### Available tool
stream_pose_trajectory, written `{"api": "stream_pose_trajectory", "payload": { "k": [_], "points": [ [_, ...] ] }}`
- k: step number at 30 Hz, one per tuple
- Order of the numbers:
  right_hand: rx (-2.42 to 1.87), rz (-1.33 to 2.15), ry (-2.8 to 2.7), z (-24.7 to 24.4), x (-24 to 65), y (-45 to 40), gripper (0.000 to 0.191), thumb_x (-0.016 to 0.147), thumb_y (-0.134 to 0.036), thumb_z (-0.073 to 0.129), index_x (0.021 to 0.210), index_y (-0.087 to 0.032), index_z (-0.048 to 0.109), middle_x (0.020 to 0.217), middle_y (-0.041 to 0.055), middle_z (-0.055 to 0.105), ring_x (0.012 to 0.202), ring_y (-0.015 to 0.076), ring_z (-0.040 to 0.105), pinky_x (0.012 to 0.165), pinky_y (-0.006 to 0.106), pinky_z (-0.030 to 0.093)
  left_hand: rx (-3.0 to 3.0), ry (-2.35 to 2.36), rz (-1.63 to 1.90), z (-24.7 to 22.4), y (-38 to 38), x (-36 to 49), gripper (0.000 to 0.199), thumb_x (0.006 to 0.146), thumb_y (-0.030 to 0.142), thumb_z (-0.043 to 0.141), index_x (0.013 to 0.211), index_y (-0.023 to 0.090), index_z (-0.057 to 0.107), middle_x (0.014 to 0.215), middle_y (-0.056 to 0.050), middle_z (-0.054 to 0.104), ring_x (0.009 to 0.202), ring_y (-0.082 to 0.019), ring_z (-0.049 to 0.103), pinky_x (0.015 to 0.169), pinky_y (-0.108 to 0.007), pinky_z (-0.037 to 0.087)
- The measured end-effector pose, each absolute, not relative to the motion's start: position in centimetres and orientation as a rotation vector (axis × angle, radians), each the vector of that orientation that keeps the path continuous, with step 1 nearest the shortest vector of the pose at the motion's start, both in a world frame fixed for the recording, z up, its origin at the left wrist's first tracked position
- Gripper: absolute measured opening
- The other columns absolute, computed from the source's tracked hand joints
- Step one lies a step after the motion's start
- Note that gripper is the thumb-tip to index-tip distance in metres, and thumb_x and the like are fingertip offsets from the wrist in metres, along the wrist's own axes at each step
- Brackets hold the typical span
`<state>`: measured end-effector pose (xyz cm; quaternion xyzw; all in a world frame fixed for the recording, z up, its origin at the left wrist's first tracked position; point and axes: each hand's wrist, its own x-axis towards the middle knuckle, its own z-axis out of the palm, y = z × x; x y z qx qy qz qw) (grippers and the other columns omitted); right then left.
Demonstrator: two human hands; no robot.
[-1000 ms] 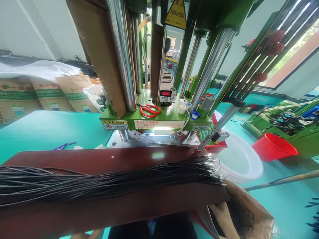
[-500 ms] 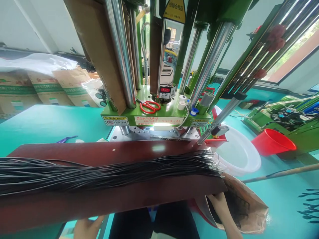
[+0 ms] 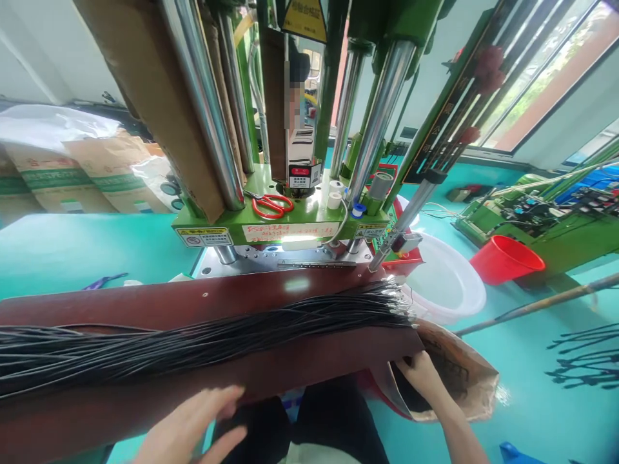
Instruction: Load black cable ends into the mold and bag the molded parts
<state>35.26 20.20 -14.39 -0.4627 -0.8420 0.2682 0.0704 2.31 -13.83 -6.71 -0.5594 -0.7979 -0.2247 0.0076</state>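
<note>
A bundle of thin black cables [image 3: 232, 341] lies lengthwise on a dark reddish-brown board [image 3: 309, 367], with pale, shiny ends gathered at the right. My left hand [image 3: 193, 425] is over the board's front edge, its fingers apart and holding nothing. At the board's front right corner, my right hand [image 3: 422, 377] has curled fingers beside the mouth of a brown paper bag [image 3: 476, 380]. Its fingertips are partly hidden, so what they grip cannot be made out.
Behind the board stands a green press [image 3: 217, 225] with red-handled scissors [image 3: 271, 206] on its platform. A white tub [image 3: 447, 303], a red bucket [image 3: 505, 261] and a pole [image 3: 541, 303] are at the right. Paper sacks [image 3: 101, 174] stand back left.
My left hand has risen from below the board's front edge and moved right, fingers spreading. My right hand stays by the board's corner and bag. The whole view has shifted slightly.
</note>
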Motion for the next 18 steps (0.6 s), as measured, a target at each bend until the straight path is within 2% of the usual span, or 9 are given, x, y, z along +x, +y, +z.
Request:
{"api": "stream_pose_trajectory", "payload": {
  "k": [1, 2, 4, 7, 10, 13, 15, 16, 18],
  "points": [
    [-1.426, 0.76, -2.582, -14.1, 35.3, 20.1, 0.053, 0.076, -0.044, 0.031, 0.098, -0.004, 0.058, 0.101, 0.0184, 0.059, 0.1, 0.0292, 0.054, 0.086, 0.037, 0.04, -1.84, -2.293, -0.603, -5.5, -11.1, 2.9, 0.04, 0.079, 0.048, 0.057, 0.113, 0.026, 0.06, 0.113, -0.001, 0.058, 0.099, -0.016, 0.056, 0.085, -0.024, 0.042],
    [-1.458, 0.734, -2.615, -13.7, 35.3, 20.0, 0.051, 0.078, -0.042, 0.031, 0.098, -0.004, 0.058, 0.1, 0.019, 0.058, 0.099, 0.0311, 0.054, 0.085, 0.039, 0.039, -1.791, -2.109, -0.593, -4.6, -8.4, 3.4, 0.045, 0.077, 0.048, 0.058, 0.114, 0.023, 0.059, 0.119, -0.003, 0.055, 0.109, -0.023, 0.05, 0.093, -0.034, 0.037],
    [-1.508, 0.694, -2.658, -12.7, 35.4, 19.6, 0.046, 0.08, -0.038, 0.035, 0.102, -0.005, 0.058, 0.099, 0.0186, 0.059, 0.096, 0.0342, 0.054, 0.082, 0.042, 0.039, -1.726, -2.104, -0.452, -3.4, -3.5, 3.6, 0.055, 0.074, 0.041, 0.062, 0.121, 0.013, 0.053, 0.129, -0.01, 0.046, 0.12, -0.033, 0.037, 0.094, -0.047, 0.03],
    [-1.534, 0.668, -2.778, -10.6, 35.9, 18.4, 0.035, 0.081, -0.029, 0.039, 0.106, -0.009, 0.054, 0.101, 0.0142, 0.058, 0.095, 0.0319, 0.055, 0.079, 0.039, 0.039, -1.88, -2.391, -0.237, -2.9, 1.3, 2.3, 0.062, 0.077, 0.043, 0.061, 0.128, 0.009, 0.047, 0.126, -0.012, 0.047, 0.114, -0.029, 0.042, 0.092, -0.044, 0.033],
    [-1.388, 0.824, -2.857, -8.7, 36.5, 16.8, 0.043, 0.081, -0.023, 0.041, 0.122, -0.012, 0.048, 0.108, 0.0098, 0.057, 0.1, 0.0259, 0.054, 0.083, 0.034, 0.039, -2.136, -2.604, -0.04, -2.2, 3.3, 0.3, 0.053, 0.083, 0.044, 0.054, 0.126, 0.013, 0.048, 0.123, -0.01, 0.048, 0.111, -0.025, 0.045, 0.092, -0.038, 0.035],
    [-1.209, 1.016, -2.811, -7.3, 36.3, 15.0, 0.054, 0.08, -0.022, 0.044, 0.133, -0.017, 0.042, 0.117, 0.0079, 0.054, 0.108, 0.0229, 0.05, 0.09, 0.029, 0.036, -2.287, -2.572, -0.18, -0.6, 4.1, -1.2, 0.03, 0.09, 0.038, 0.042, 0.101, 0.015, 0.057, 0.103, -0.006, 0.054, 0.095, -0.017, 0.05, 0.085, -0.029, 0.038],
    [-1.099, 1.089, -2.803, -6.4, 35.4, 14.1, 0.053, 0.078, -0.02, 0.047, 0.131, -0.02, 0.046, 0.117, 0.0064, 0.054, 0.108, 0.0212, 0.05, 0.091, 0.028, 0.035, -2.297, -2.541, -0.227, 0.3, 4.5, -1.6, 0.03, 0.091, 0.036, 0.036, 0.086, 0.014, 0.056, 0.091, -0.004, 0.054, 0.084, -0.015, 0.051, 0.079, -0.027, 0.039],
    [-1.022, 1.112, -2.813, -6.1, 34.7, 13.7, 0.052, 0.077, -0.019, 0.048, 0.129, -0.021, 0.047, 0.116, 0.0051, 0.055, 0.106, 0.02, 0.051, 0.091, 0.027, 0.036, -2.28, -2.545, -0.212, 0.5, 4.6, -1.6, 0.03, 0.09, 0.038, 0.038, 0.088, 0.015, 0.056, 0.093, -0.004, 0.054, 0.085, -0.015, 0.051, 0.079, -0.027, 0.039],
    [-0.846, 1.128, -2.854, -5.3, 33.1, 13.1, 0.049, 0.078, -0.02, 0.051, 0.126, -0.022, 0.05, 0.112, 0.0033, 0.056, 0.102, 0.0184, 0.053, 0.088, 0.026, 0.038, -2.241, -2.586, -0.11, 0.4, 4.8, -1.5, 0.039, 0.086, 0.045, 0.045, 0.108, 0.016, 0.055, 0.11, -0.006, 0.054, 0.099, -0.019, 0.05, 0.088, -0.031, 0.038]
  ]
}}
